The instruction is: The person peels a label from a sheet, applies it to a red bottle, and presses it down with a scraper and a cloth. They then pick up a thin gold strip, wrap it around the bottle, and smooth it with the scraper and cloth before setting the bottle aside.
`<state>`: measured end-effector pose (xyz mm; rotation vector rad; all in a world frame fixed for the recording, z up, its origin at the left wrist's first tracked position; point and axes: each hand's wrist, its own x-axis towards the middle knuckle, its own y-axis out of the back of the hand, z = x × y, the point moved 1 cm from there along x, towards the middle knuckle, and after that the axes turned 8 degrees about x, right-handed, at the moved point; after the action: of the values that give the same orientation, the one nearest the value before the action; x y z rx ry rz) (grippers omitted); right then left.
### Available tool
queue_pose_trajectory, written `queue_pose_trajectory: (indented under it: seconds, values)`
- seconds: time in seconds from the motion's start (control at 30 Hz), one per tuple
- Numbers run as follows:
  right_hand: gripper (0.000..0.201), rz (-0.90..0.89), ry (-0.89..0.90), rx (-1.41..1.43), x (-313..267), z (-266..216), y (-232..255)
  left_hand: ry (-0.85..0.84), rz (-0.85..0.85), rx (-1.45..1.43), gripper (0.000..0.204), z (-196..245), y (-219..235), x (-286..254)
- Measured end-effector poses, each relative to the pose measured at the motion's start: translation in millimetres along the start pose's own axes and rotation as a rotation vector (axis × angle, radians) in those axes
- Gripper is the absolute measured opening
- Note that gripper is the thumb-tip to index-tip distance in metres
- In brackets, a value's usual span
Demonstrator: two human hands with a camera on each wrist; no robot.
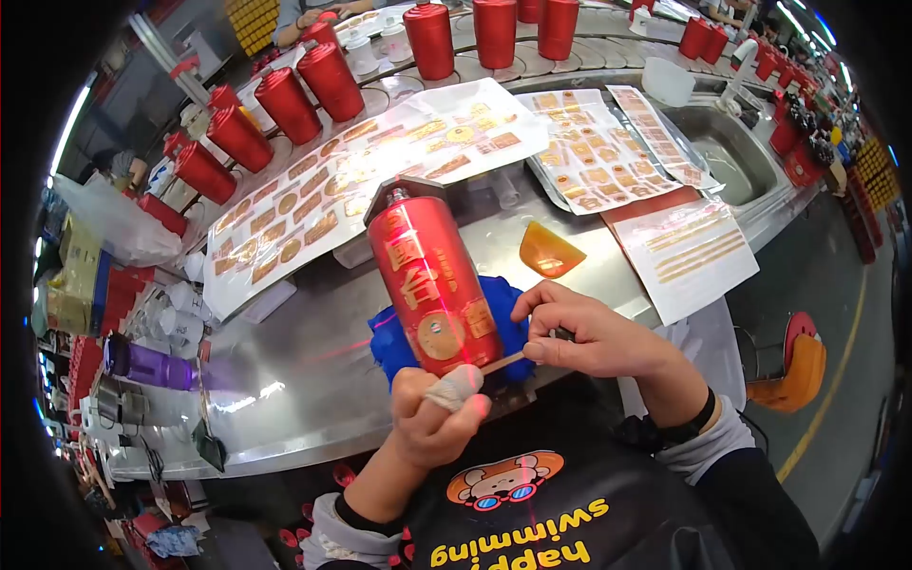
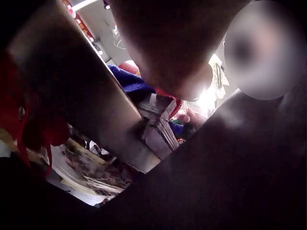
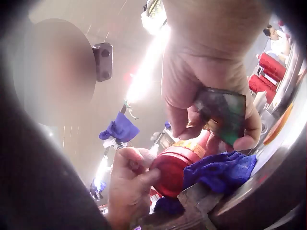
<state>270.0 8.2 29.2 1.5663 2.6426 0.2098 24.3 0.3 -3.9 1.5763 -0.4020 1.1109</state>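
A red bottle with gold lettering and a round gold emblem lies tilted on a blue cloth, its base toward the person. At the base, the left hand grips the bottle's edge, a white wrapping round one finger. A thin brownish strip runs from that wrapped finger to the right hand, which pinches its other end. In the right wrist view, a dark green flat piece sits within the right hand's curled fingers. The left wrist view is too dark to show the left hand's contact.
Beyond the bottle lie sheets of gold stickers; a sheet with gold strips is at right. An amber scraper rests on the metal table. Several red bottles stand behind; a purple bottle lies left. A sink is back right.
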Motion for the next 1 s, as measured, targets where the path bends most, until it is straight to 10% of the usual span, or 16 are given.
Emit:
queue_pose_trajectory:
  seconds: [1.0]
  values:
    - [0.019, -0.005, 0.011, -0.03, 7.4, 8.5, -4.9, -0.017, -0.056, 0.091, 0.029, 3.8, 1.8, 5.8]
